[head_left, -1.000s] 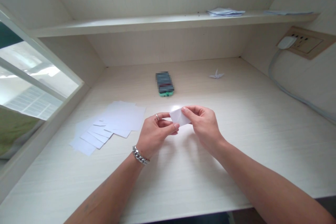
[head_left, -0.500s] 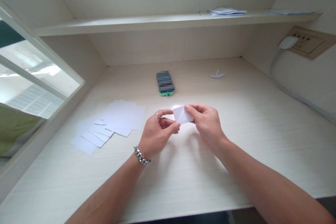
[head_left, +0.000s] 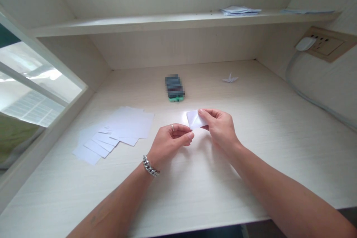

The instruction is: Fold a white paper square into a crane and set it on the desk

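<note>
A small folded square of white paper (head_left: 195, 119) is held just above the desk, with a crease line across its face. My right hand (head_left: 221, 126) pinches its right side, thumb on top and fingers behind. At the lower left corner of the square, my left hand (head_left: 171, 141) has its thumb and index fingertip closed together on the edge. A ring and a chain bracelet are on the left hand and wrist. The left hand's remaining fingers curl beneath, partly hidden.
Loose white paper sheets (head_left: 131, 122) lie spread at the left. Behind the hands is a pixelated, green-edged phone-like object (head_left: 174, 88). A white paper crane (head_left: 230, 79) stands at the back right. Papers (head_left: 241, 10) rest on the shelf (head_left: 139, 25); a cable (head_left: 295, 89) hangs from the right socket.
My left index finger has come down from the paper's upper left edge to its lower left corner. The paper has shifted slightly right and up in my right hand.
</note>
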Available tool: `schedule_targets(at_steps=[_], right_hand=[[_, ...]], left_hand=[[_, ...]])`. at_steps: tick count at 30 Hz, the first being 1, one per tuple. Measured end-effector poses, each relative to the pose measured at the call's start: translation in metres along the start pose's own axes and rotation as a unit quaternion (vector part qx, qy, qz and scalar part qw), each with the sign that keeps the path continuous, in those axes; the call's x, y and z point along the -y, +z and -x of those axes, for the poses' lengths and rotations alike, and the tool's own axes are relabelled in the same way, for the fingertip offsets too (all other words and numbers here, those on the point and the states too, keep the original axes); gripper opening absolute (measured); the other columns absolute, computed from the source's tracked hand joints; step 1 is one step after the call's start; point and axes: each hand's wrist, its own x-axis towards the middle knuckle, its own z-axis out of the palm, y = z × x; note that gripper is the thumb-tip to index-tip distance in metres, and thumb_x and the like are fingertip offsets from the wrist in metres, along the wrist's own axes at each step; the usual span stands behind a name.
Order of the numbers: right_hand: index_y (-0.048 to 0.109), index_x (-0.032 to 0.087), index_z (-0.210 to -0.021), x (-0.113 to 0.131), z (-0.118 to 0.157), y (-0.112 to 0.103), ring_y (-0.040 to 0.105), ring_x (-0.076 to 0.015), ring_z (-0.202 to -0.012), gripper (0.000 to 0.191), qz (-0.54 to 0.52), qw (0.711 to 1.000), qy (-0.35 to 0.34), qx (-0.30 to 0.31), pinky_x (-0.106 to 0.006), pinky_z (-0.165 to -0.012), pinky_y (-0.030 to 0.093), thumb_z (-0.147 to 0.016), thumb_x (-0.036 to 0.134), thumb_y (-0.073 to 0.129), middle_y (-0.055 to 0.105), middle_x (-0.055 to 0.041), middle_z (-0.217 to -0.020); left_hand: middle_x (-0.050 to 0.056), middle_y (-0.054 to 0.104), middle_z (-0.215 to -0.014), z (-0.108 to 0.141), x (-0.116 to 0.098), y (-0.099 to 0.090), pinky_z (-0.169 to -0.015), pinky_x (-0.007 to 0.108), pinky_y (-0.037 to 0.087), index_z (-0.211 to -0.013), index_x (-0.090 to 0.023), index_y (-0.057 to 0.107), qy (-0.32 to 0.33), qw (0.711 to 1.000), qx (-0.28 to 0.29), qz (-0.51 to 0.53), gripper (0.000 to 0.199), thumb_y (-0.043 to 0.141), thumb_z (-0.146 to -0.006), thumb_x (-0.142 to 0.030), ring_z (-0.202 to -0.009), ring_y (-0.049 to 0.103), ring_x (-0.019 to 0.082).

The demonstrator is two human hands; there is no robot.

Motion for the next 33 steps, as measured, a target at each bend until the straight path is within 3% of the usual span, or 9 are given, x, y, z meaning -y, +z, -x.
schedule_targets(at_steps=[5,13,20,27,33], right_hand=[[0.074,0.012,-0.079,-0.0025,0.0062,0.0040,0.059,-0.0148,-0.063,0.028,0.026,0.999,-0.011,0.031,-0.030,-0.062,0.051,-0.069,0.038,0.076,0.068,-0.0037,-0.071],[0.074,0.012,-0.080,-0.0031,0.0080,0.0038,0.059,-0.0149,-0.062,0.028,0.034,0.998,-0.036,0.033,-0.031,-0.063,0.051,-0.072,0.039,0.074,0.068,-0.0043,-0.072],[0.073,0.012,-0.078,-0.0005,0.0079,0.0032,0.059,-0.0141,-0.060,0.028,0.020,0.999,-0.026,0.025,-0.030,-0.061,0.051,-0.071,0.039,0.074,0.068,-0.0030,-0.069],[0.074,0.012,-0.078,0.0049,0.0055,0.0016,0.059,-0.0140,-0.061,0.027,0.029,0.999,-0.025,0.000,-0.028,-0.060,0.050,-0.070,0.038,0.075,0.069,-0.0037,-0.071],[0.074,0.013,-0.079,-0.0019,0.0085,0.0051,0.061,-0.0158,-0.063,0.028,0.045,0.998,-0.042,0.015,-0.029,-0.061,0.050,-0.071,0.039,0.074,0.070,-0.0043,-0.071]], left_hand=[[0.005,0.068,-0.067,-0.0017,0.0035,0.0017,-0.063,0.025,0.054,-0.073,-0.012,0.069,-0.005,1.000,-0.001,-0.002,0.023,0.075,-0.074,-0.035,-0.064,0.064,0.014],[0.004,0.066,-0.064,0.0003,-0.0001,0.0033,-0.062,0.023,0.050,-0.067,-0.012,0.064,0.000,0.999,0.011,-0.046,0.026,0.063,-0.085,-0.032,-0.060,0.061,0.011],[0.004,0.066,-0.065,0.0011,0.0037,0.0009,-0.060,0.024,0.049,-0.075,-0.014,0.062,0.012,0.999,0.032,-0.042,0.032,0.054,-0.090,-0.041,-0.060,0.061,0.012],[0.006,0.067,-0.072,-0.0030,0.0085,0.0006,-0.060,0.026,0.051,-0.082,-0.014,0.062,0.002,1.000,-0.004,0.006,0.038,0.055,-0.086,-0.052,-0.066,0.064,0.015],[0.001,0.063,-0.062,-0.0038,0.0056,0.0038,-0.055,0.023,0.046,-0.070,-0.015,0.059,0.031,0.997,-0.029,-0.062,0.028,0.072,-0.075,-0.039,-0.056,0.059,0.012]])
